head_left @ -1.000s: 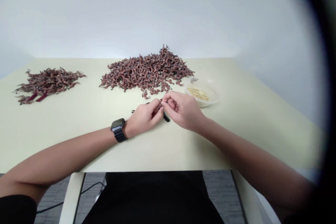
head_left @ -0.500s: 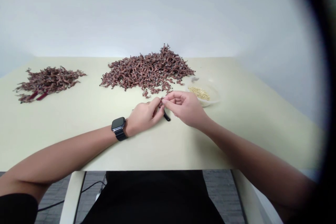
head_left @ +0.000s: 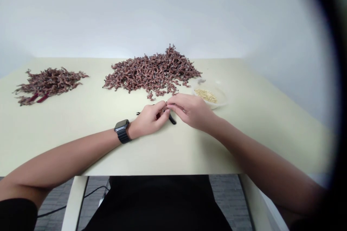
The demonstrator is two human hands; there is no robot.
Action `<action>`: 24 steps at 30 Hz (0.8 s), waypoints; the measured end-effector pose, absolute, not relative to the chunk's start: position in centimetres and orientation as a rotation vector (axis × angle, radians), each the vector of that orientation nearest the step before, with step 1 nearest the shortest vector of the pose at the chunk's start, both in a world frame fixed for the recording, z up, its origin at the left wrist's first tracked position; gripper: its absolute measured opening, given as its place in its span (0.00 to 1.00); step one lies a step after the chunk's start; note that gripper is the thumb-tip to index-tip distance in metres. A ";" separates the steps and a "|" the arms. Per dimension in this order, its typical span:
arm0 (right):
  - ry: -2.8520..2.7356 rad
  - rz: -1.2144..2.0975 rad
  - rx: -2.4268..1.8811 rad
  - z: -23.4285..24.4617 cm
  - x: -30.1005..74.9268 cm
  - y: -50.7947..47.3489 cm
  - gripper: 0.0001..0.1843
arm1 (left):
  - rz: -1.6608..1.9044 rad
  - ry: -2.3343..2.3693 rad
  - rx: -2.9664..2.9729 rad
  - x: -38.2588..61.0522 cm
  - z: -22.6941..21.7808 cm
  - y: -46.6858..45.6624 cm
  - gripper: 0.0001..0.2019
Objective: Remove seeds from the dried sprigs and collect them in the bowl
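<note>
Low in the middle of the frame, my two hands meet over the pale counter, fingertips touching. My left hand is curled narrow, its thumb and fingers closed around a small reddish sprig. My right hand faces it from the other side, thumb and forefinger pinched tight on the same spot. The sprig is so small and so buried between my fingertips that I cannot make out its shape. Just below the pinch, a slim black object lies against the edge of my left hand, and a black tip pokes out past the hand's far side; I cannot tell whether they are one piece running under my palm. A black watch with a link band sits on my left wrist.

Above my hands, toward the upper middle of the frame, a big heap of dried reddish-brown sprigs spreads over the counter, stray bits reaching down toward my fingers. A smaller heap lies at the upper left, with a few darker red stems at its near edge. Just past my right hand, right of centre, a transparent dish holds pale tan grains.
</note>
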State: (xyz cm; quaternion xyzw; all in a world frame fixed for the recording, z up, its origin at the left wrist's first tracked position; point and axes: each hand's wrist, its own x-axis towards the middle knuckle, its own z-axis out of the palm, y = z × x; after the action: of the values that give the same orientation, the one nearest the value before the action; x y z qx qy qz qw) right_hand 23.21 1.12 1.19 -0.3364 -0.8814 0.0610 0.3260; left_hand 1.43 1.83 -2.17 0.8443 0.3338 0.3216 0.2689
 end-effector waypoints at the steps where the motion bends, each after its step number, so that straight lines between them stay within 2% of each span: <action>1: -2.352 0.118 -0.881 1.2 23.4 1.2 0.09 | 0.858 0.897 2.280 1.4 -2.2 1.8 0.10; 5: -2.358 0.112 -0.959 1.0 23.2 0.9 0.08 | 0.858 0.898 2.293 1.5 -2.2 1.7 0.10; 9: -2.086 0.426 -1.122 0.9 22.2 0.2 0.06 | 0.877 0.951 2.323 1.5 -2.2 1.7 0.10; 18: -1.757 1.059 -1.292 2.0 22.1 0.1 0.10 | 0.840 1.007 2.397 1.6 -1.9 1.4 0.09; 20: -1.779 1.032 -1.295 2.0 22.2 0.3 0.10 | 0.860 0.974 2.368 1.7 -1.9 1.5 0.10; 24: -1.912 0.695 -1.221 1.6 22.3 0.4 0.07 | 0.906 0.925 2.292 1.7 -2.1 1.8 0.13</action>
State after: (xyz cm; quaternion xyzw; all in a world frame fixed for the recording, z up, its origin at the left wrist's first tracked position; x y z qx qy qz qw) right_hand 22.31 0.40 1.65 -0.4770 -0.7469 0.2717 0.3751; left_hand 1.70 1.76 -2.11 0.8427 0.3402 0.3329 0.2516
